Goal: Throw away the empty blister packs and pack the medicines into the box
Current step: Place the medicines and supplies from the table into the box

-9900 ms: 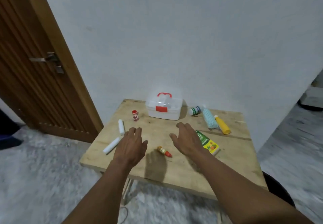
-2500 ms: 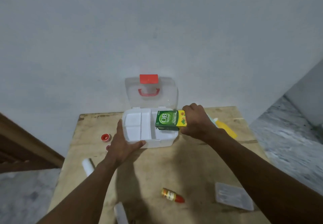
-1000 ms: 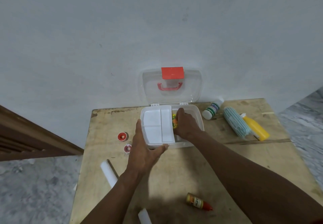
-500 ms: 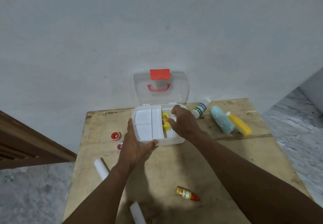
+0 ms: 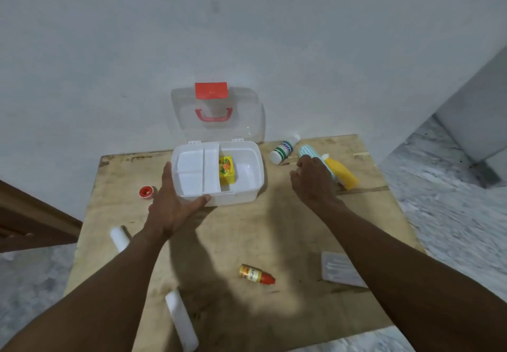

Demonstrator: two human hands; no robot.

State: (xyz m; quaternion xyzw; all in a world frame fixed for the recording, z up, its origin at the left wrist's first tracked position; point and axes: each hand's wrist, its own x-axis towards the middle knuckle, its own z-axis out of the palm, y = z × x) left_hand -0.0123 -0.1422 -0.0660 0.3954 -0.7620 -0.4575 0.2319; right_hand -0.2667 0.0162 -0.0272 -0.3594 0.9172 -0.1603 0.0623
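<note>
One carton (image 5: 227,172) sits in the box (image 5: 239,197), left hand (image 5: 172,206) touching.

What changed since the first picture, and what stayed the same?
The lid is now open. The carton went from the table into the box; the right hand let it go and moved toward the striped roll. The left hand now rests on the box. The yellow bottle stayed put.

Head-worn view, angled down at table (image 5: 260,228), edges seemingly blurred
</note>
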